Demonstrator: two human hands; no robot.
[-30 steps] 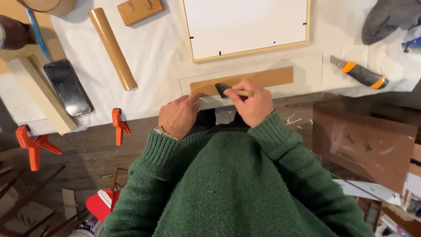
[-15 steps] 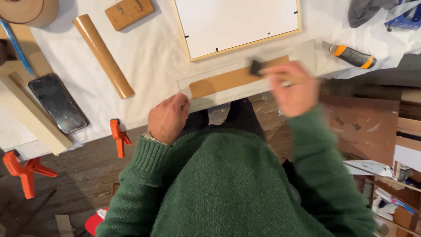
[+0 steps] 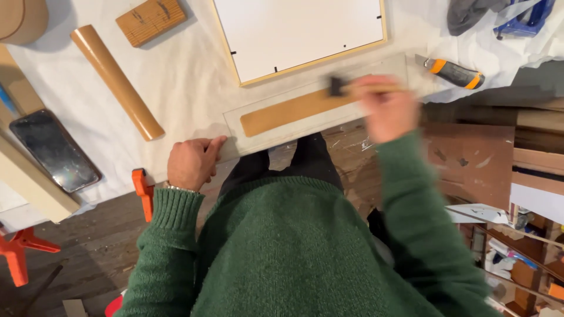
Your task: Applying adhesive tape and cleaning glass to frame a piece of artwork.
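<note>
Right hand (image 3: 389, 111) grips a small brush (image 3: 352, 89); left hand (image 3: 191, 161) presses flat on the clear sheet (image 3: 282, 126) — likely light, slippery, flexible — best steadied at its edge.

Your right hand (image 3: 389, 109) gripped a small brush (image 3: 358, 88), its dark head resting on the far right end of the brown strip (image 3: 296, 109), which lay on a pale board (image 3: 235, 126). Your left hand (image 3: 191, 162) pressed flat on the board's near left corner. A framed white panel (image 3: 299, 32) sat just beyond, a utility knife (image 3: 451, 71) to the right.
</note>
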